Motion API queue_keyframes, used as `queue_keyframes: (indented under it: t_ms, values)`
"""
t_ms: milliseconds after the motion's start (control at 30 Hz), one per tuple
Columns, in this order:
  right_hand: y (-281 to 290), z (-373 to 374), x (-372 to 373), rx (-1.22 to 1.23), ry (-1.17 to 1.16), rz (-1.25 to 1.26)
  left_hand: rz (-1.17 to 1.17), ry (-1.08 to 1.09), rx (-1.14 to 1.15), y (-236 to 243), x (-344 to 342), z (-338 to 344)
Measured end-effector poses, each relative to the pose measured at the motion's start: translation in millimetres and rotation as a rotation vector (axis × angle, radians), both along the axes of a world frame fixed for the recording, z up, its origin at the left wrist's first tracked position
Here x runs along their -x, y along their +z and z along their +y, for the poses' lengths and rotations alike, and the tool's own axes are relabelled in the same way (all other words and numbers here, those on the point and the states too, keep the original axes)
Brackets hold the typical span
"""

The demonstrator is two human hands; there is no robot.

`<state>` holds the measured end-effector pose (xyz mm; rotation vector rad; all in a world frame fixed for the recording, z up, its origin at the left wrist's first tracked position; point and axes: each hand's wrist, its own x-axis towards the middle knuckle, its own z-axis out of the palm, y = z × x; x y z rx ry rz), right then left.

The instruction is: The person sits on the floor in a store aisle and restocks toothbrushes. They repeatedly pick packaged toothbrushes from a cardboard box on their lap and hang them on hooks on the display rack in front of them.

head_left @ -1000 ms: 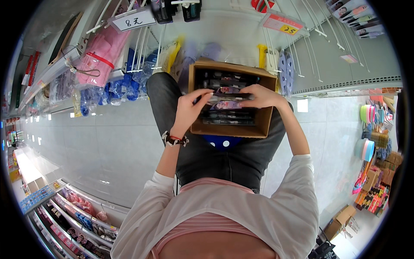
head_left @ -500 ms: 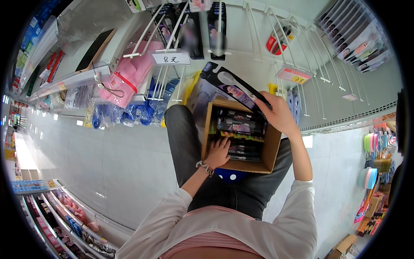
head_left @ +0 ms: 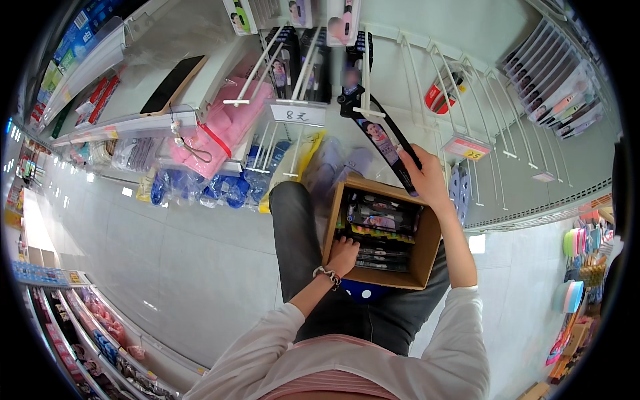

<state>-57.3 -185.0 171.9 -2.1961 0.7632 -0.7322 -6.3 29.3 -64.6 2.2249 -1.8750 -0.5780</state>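
My right hand (head_left: 427, 175) grips the lower end of a long black hanging package (head_left: 381, 141) with a small portrait printed on it. Tilted up to the left, the package has its top end close to the tip of a white display hook (head_left: 365, 112); I cannot tell whether it is on the hook. A cardboard box (head_left: 427, 257) rests on my lap, holding several similar black packages (head_left: 380, 217). Inside its left side, my left hand (head_left: 344, 256) lies on the packages with fingers slightly bent and apart.
Several black packages (head_left: 285, 63) hang on hooks behind a white price card (head_left: 297, 115). Pink cloth goods (head_left: 223, 127) and a dark phone-like slab (head_left: 173, 85) are on the left shelf. Bare hooks (head_left: 510, 120) stick out at right, near a red-and-black package (head_left: 443, 93).
My right hand has raised the package from above the box toward the hook, standing it more upright. My left hand stays in the box, its fingers drawn in slightly. The view has shifted.
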Motion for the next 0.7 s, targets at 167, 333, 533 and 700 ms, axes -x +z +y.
queue_keyframes:
  t_ms: [167, 333, 533, 700]
  values:
    - [-14.0, -16.2, -9.0, -0.013, -0.052, -0.056, 0.007, 0.025, 0.135, 1.7, 0.7, 0.8]
    - [-44.0, -50.5, -37.0, -0.046, -0.059, -0.157, 0.229, 0.068, 0.127, 33.1, -2.4, -1.3]
    - [-94.4, -125.5, -79.0, -0.096, -0.161, 0.013, 0.461, 0.064, 0.163, 77.7, -7.9, 2.0]
    - [-62.3, -56.5, -63.8, 0.27, -0.076, -0.127, 0.506, 0.089, 0.261, 126.4, -42.4, 7.2]
